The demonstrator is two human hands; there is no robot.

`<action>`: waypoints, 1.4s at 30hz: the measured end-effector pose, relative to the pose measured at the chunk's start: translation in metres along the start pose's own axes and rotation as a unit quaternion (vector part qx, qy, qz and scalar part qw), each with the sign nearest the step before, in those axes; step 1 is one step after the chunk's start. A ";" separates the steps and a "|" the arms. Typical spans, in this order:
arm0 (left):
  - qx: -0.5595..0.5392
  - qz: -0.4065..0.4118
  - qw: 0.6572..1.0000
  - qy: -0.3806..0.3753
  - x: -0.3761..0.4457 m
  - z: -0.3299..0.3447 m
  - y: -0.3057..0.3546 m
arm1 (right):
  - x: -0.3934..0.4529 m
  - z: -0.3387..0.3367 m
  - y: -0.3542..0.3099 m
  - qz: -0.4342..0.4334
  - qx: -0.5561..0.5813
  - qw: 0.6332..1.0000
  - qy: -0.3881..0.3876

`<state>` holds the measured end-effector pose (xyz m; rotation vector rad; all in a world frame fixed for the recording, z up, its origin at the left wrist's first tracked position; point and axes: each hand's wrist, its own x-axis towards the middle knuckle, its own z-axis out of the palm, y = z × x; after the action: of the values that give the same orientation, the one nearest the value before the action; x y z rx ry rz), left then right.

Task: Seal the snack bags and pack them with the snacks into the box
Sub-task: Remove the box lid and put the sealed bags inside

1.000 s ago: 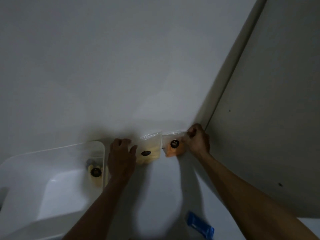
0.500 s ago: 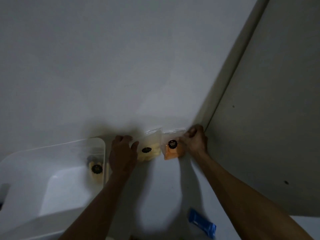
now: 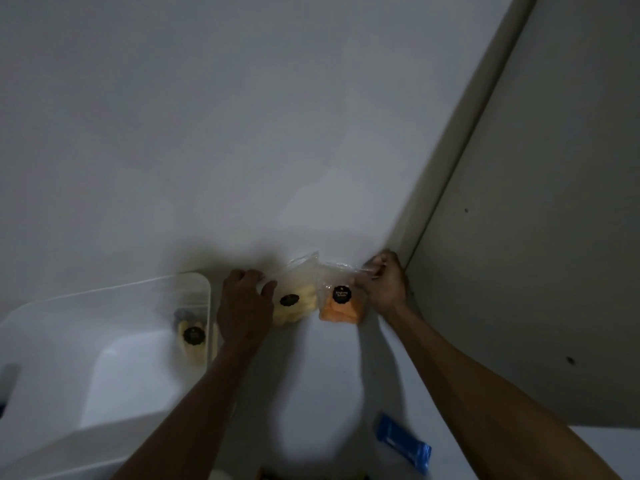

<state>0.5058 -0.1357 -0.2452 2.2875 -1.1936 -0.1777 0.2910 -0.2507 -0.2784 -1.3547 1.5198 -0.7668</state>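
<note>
A white table [image 3: 311, 133] carries a translucent white box [image 3: 104, 299] at the left. To its right lie a clear bag of yellow snacks [image 3: 298, 303] and, just beside it, an orange-filled bag [image 3: 341, 306]. A blue wrapped snack [image 3: 403, 441] lies near, to the right.

Since a second ago, my right hand [image 3: 386, 285] slid slightly left along top edge of orange snack bag [image 3: 341, 301], pinching it. Yellow snack bag's [image 3: 298, 299] top now lifted, tilted under left hand [image 3: 244, 303].
</note>
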 end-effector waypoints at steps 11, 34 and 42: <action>0.008 0.061 0.998 -0.020 0.000 -0.016 0.009 | -0.002 -0.023 -0.013 -0.075 -0.214 0.972 -0.067; -0.071 0.147 0.986 0.020 0.010 -0.170 0.048 | -0.092 -0.094 -0.211 -0.249 -0.499 0.827 -0.067; -0.105 0.145 0.981 0.077 -0.008 -0.321 -0.029 | -0.218 -0.047 -0.314 -0.353 -0.483 0.800 -0.047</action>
<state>0.6362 0.0144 0.0087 1.8869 -1.3410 -0.0154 0.3627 -0.1059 0.0715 -2.7797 1.3288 -0.2750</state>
